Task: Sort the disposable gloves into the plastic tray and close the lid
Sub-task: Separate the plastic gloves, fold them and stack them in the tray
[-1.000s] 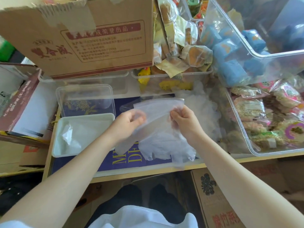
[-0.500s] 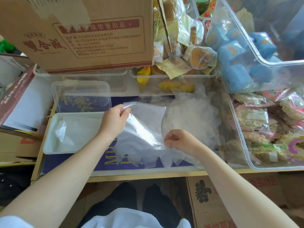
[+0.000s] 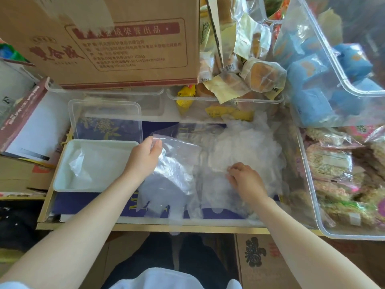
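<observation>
A white plastic tray [image 3: 62, 180] sits at the left of the table with one crumpled clear glove [image 3: 80, 165] inside. Its clear lid [image 3: 104, 119] stands just behind it. My left hand [image 3: 143, 157] pinches the cuff of a clear disposable glove [image 3: 173, 180] that drapes down to the table's front edge. My right hand [image 3: 245, 180] pinches at the edge of a heap of clear gloves [image 3: 243, 147] lying to the right of the held glove.
A large cardboard box [image 3: 108, 40] overhangs the back. Clear bins of wrapped snacks [image 3: 333, 176] and blue packets [image 3: 312, 80] crowd the right. A maroon box [image 3: 23, 113] lies at the left. Cardboard boxes [image 3: 260, 253] stand under the table edge.
My right hand let go of the glove's cuff and dropped down to the heap of gloves. My left hand kept the glove and moved it left toward the tray.
</observation>
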`<state>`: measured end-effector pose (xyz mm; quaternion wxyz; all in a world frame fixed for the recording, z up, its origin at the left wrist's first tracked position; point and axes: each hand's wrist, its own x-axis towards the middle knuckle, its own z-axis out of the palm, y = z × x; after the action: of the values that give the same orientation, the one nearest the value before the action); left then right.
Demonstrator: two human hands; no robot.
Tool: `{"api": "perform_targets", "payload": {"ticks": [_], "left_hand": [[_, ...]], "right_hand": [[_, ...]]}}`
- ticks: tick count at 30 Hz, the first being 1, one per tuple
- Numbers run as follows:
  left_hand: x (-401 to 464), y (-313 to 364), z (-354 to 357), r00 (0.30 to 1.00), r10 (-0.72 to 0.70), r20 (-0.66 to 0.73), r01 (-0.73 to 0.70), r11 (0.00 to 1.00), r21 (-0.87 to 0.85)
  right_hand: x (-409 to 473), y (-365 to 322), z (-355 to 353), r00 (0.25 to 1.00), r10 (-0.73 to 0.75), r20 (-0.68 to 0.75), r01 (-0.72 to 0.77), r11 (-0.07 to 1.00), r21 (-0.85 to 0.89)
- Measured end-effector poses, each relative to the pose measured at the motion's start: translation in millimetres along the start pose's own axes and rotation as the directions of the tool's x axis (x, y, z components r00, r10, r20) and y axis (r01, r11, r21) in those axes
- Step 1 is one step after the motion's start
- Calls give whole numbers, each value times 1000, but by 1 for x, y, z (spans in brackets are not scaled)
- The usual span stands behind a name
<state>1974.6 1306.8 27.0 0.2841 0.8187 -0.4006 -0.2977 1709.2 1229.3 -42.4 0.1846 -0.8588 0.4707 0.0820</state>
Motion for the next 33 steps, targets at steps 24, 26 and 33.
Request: {"api": "perform_targets", "payload": {"ticks": [24, 26, 33], "left_hand": [[-14, 47, -50, 773, 452, 446, -227, 852, -471], [-12, 40, -55, 812, 428, 396, -228, 858, -460], [-5, 23, -68, 888, 300, 349, -94, 861, -501]], "right_hand": [[-21, -73, -121, 920, -42, 390, -388, 41, 921], [-24, -72, -127, 922, -42, 384, -381, -254, 889], [-15, -74, -115, 989, -41, 141, -146, -215, 966]]}}
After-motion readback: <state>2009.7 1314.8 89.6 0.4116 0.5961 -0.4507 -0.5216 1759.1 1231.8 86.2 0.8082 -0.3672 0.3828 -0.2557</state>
